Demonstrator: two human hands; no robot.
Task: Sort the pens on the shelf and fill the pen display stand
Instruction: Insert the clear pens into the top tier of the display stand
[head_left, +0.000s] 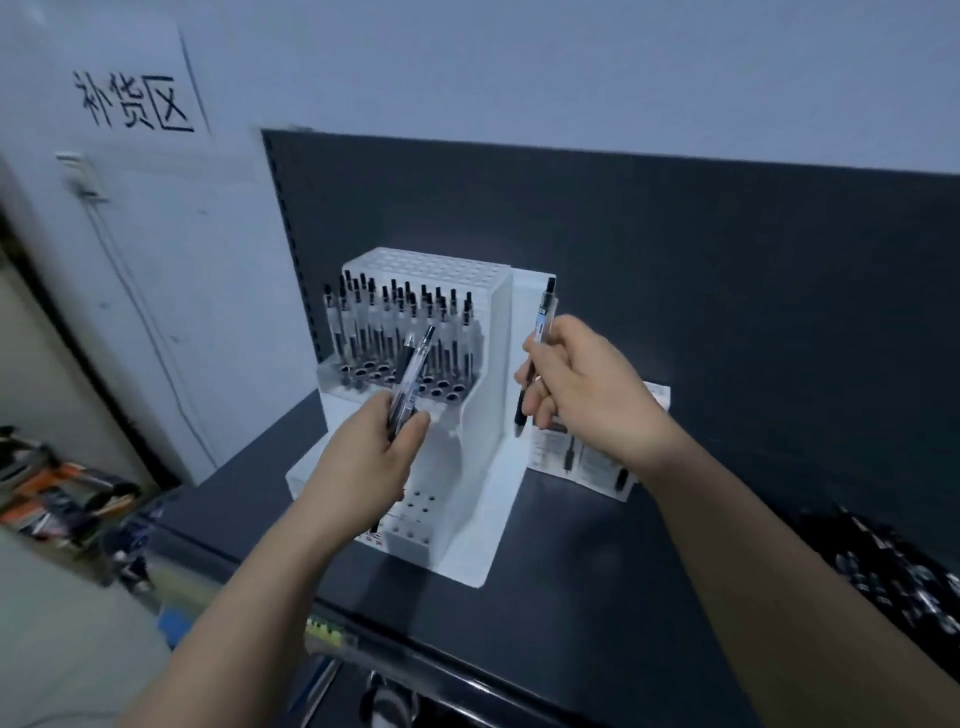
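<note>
A white tiered pen display stand (491, 364) sits on the dark shelf (597, 561). Its middle tiers hold several upright clear pens with black caps (400, 332); the top tier and the lowest front holes (415, 514) are empty. My left hand (374, 457) is in front of the stand, shut on two pens (413, 374) that point up and to the right. To the right of the stand, my right hand (582, 384) is shut on a pen (543, 322) held nearly upright, with a second dark pen (522, 410) sticking out below the fingers.
A white pen box (587, 462) lies behind my right hand. A heap of loose pens (893, 566) lies at the shelf's right end. A dark back panel (675, 260) rises behind the stand. Clutter (57, 493) lies low at the left, under a paper sign (130, 98).
</note>
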